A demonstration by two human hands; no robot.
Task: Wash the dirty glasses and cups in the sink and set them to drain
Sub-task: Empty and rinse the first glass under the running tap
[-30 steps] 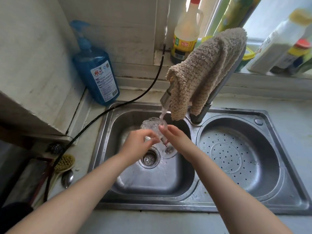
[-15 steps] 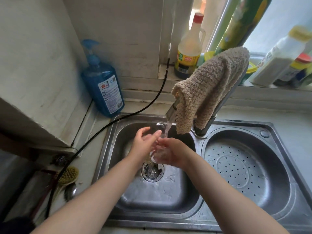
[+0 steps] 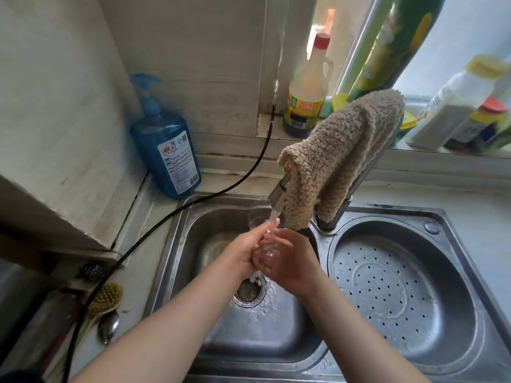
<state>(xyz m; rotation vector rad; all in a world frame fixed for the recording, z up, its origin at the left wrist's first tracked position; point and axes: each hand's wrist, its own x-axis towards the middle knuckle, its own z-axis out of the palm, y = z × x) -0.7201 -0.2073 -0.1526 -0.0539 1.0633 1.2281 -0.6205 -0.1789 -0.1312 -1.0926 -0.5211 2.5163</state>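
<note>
We have one clear glass (image 3: 267,254) cupped between our left hand (image 3: 243,252) and right hand (image 3: 293,262), fingers of both curled round it, directly under the faucet (image 3: 279,193) stream and above the drain (image 3: 249,291). Behind the stream, under the spout, a second glass (image 3: 255,215) seems to stand in the same basin, faint and hard to confirm. Right of the faucet, the perforated drain basket (image 3: 401,288) holds nothing, so we judge the washing barely begun: no glass draining yet.
</note>
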